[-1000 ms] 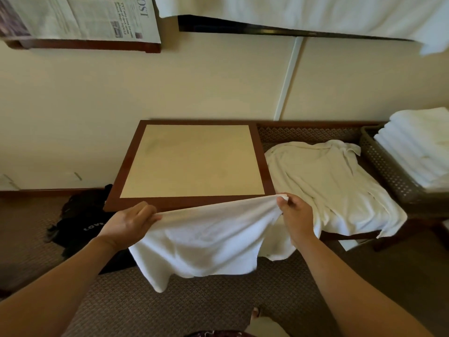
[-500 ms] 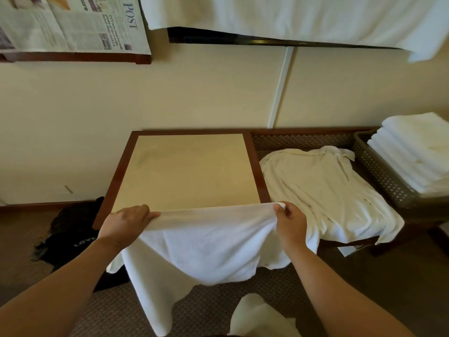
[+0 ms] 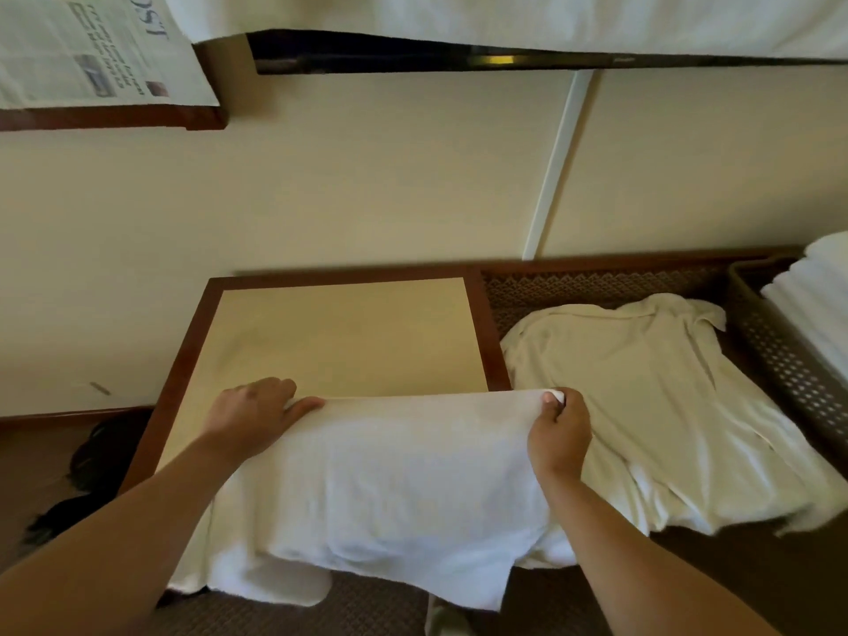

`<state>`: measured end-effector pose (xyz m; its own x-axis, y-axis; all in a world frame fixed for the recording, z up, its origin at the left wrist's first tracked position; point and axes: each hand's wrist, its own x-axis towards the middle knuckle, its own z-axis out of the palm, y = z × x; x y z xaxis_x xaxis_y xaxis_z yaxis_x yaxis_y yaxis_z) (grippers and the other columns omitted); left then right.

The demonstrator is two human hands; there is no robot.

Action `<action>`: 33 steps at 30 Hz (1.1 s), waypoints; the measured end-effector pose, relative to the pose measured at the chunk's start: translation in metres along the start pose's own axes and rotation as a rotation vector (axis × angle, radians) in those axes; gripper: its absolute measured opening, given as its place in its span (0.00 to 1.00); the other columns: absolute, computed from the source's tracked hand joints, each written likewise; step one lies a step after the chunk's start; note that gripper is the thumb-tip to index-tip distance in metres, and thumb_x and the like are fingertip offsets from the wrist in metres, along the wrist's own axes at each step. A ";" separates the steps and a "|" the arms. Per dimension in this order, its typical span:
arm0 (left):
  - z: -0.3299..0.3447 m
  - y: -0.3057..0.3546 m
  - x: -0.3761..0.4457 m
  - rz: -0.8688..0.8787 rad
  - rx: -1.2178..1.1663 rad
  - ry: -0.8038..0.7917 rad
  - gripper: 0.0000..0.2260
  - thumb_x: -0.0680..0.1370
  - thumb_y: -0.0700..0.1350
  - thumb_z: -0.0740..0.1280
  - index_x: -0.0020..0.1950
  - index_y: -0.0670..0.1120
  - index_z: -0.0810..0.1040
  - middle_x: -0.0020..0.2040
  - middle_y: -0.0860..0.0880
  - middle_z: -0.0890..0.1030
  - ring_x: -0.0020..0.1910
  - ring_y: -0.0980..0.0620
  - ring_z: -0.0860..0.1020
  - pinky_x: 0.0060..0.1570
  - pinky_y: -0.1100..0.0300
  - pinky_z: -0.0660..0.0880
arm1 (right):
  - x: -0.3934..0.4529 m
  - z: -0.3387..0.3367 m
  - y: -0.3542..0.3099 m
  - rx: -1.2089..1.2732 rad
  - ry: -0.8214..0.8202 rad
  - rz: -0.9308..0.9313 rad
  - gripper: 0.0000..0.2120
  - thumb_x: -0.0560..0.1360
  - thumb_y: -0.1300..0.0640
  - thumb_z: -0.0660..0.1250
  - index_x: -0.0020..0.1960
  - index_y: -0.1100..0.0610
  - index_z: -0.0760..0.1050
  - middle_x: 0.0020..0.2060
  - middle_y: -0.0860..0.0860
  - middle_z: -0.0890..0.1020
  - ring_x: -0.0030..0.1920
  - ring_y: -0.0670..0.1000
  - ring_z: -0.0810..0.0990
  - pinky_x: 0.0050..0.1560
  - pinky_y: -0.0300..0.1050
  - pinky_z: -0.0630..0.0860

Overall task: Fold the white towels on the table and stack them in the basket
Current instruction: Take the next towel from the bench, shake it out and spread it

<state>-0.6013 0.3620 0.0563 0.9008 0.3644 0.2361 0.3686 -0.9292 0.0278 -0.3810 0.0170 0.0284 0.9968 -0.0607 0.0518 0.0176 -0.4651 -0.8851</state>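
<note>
A white towel (image 3: 394, 488) lies over the near part of the square table (image 3: 339, 332), its lower half hanging off the front edge. My left hand (image 3: 250, 417) grips the towel's top left corner on the tabletop. My right hand (image 3: 557, 431) pinches the top right corner near the table's right edge. A second white towel (image 3: 642, 406) lies crumpled on the lower surface to the right. At the far right stands a brown basket (image 3: 780, 360) with several folded white towels (image 3: 817, 296) stacked in it.
The table stands against a cream wall. A black bag (image 3: 96, 465) lies on the carpet to the left of the table. A newspaper (image 3: 87, 48) rests on a shelf at the upper left, and white cloth (image 3: 550, 16) hangs along the top.
Both hands have carried the towel's top edge forward from the table's front edge onto the tabletop. More of the towel now lies on the table.
</note>
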 end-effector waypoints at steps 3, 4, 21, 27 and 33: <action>0.022 -0.014 0.066 -0.014 0.009 -0.100 0.26 0.75 0.76 0.47 0.36 0.55 0.65 0.32 0.56 0.70 0.30 0.48 0.77 0.31 0.56 0.74 | 0.056 0.041 -0.002 -0.036 -0.004 -0.013 0.07 0.83 0.63 0.60 0.53 0.63 0.77 0.48 0.56 0.79 0.48 0.56 0.75 0.49 0.44 0.67; 0.028 -0.017 0.086 -0.011 0.021 -0.108 0.27 0.76 0.76 0.47 0.36 0.55 0.66 0.33 0.54 0.72 0.31 0.46 0.78 0.32 0.56 0.75 | 0.073 0.053 -0.003 -0.043 -0.009 -0.017 0.07 0.83 0.63 0.60 0.53 0.64 0.77 0.48 0.57 0.80 0.49 0.56 0.76 0.49 0.43 0.67; 0.114 -0.045 0.345 -0.046 0.174 -0.343 0.27 0.73 0.75 0.45 0.41 0.54 0.69 0.48 0.47 0.83 0.48 0.43 0.82 0.43 0.52 0.73 | 0.315 0.223 -0.021 -0.187 -0.166 -0.054 0.13 0.84 0.56 0.63 0.57 0.66 0.79 0.55 0.64 0.79 0.55 0.63 0.77 0.54 0.47 0.68; 0.139 -0.041 0.361 -0.134 0.192 -0.398 0.33 0.74 0.75 0.48 0.54 0.51 0.80 0.58 0.45 0.83 0.54 0.39 0.82 0.53 0.48 0.76 | 0.330 0.233 -0.020 -0.249 -0.152 -0.014 0.13 0.82 0.55 0.64 0.58 0.64 0.80 0.57 0.64 0.76 0.55 0.63 0.76 0.57 0.50 0.70; 0.135 -0.051 0.354 -0.360 -0.130 -0.475 0.26 0.79 0.69 0.60 0.63 0.49 0.79 0.59 0.43 0.82 0.57 0.40 0.79 0.52 0.51 0.73 | 0.311 0.242 -0.041 -0.505 0.001 -0.007 0.16 0.79 0.51 0.66 0.65 0.56 0.73 0.64 0.61 0.73 0.64 0.66 0.71 0.60 0.62 0.68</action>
<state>-0.2705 0.5468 0.0068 0.7397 0.6170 -0.2686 0.6649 -0.7315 0.1508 -0.0524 0.2307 -0.0311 0.9967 -0.0574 0.0576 -0.0162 -0.8345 -0.5508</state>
